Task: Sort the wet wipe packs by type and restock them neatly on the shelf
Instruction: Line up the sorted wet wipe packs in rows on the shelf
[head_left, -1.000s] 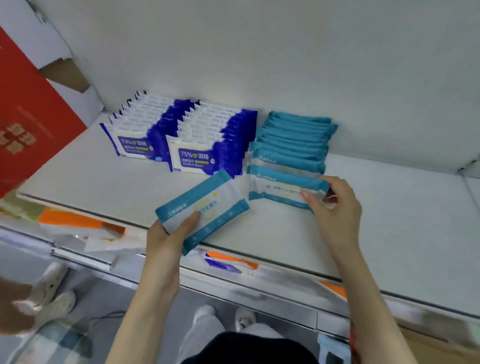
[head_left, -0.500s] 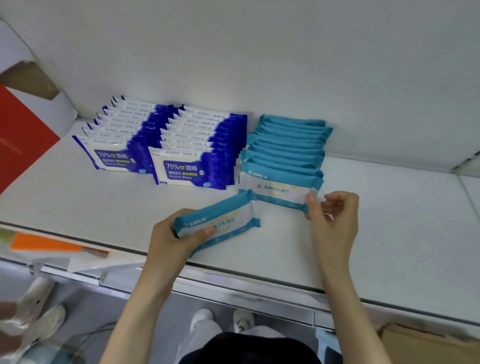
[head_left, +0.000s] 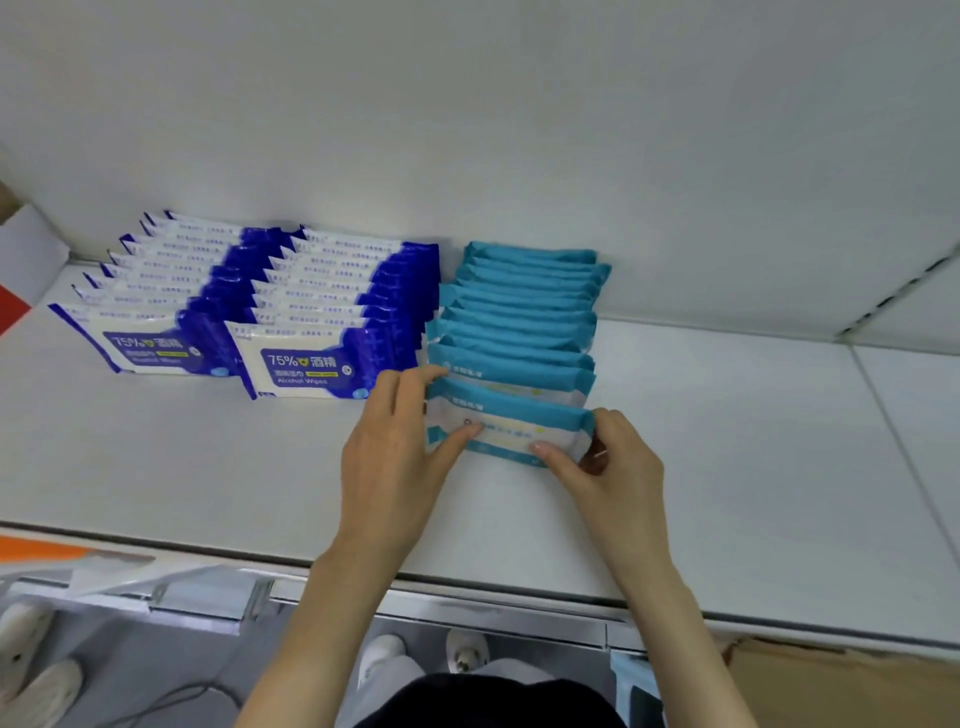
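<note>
White shelf board (head_left: 727, 441), where I am seating a teal-and-white soft wet wipe pack (head_left: 511, 434) at the front of the row of upright teal packs (head_left: 524, 312).
My left hand (head_left: 395, 447) and right hand (head_left: 613, 467) grip its ends, fingers (head_left: 415, 375) curled round it. I judge that pushing too hard could topple that row or shove it into the dark blue alcohol wipe packs (head_left: 291, 312) beside it, and that releasing early may let the pack flop forward.
</note>
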